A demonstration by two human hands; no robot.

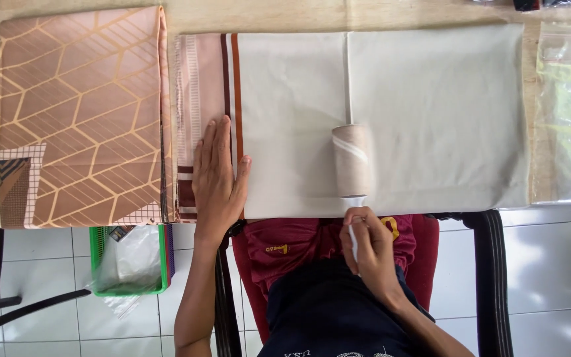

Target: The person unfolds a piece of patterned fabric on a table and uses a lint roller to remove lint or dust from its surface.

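Pressing flat with the left hand (216,173), palm down and fingers (214,142) stretched out straight and close together, gripping nothing, on the striped end of a folded cream cotton cloth with brown and rust bands (378,112); likely pinning the cloth so it cannot slide or wrinkle under the roller. Gripping with the right hand (368,248), fingers curled shut around the white handle of a beige cylindrical lint roller (350,160). Resting upright along the cloth's middle crease, near the front edge, roller head lying on the cream fabric just beyond the right fingertips, well apart from the left fingers. Holding the handle low, off the edge of the pale wooden surface (266,14), probably to keep the drum level against the fabric. Lying just beside the cloth on the left, a folded peach fabric with a gold geometric line pattern (80,112); on the far right, a clear plastic bag (566,112). Sitting on the tiled floor below, a green plastic basket (127,261) holding more plastic wrap.
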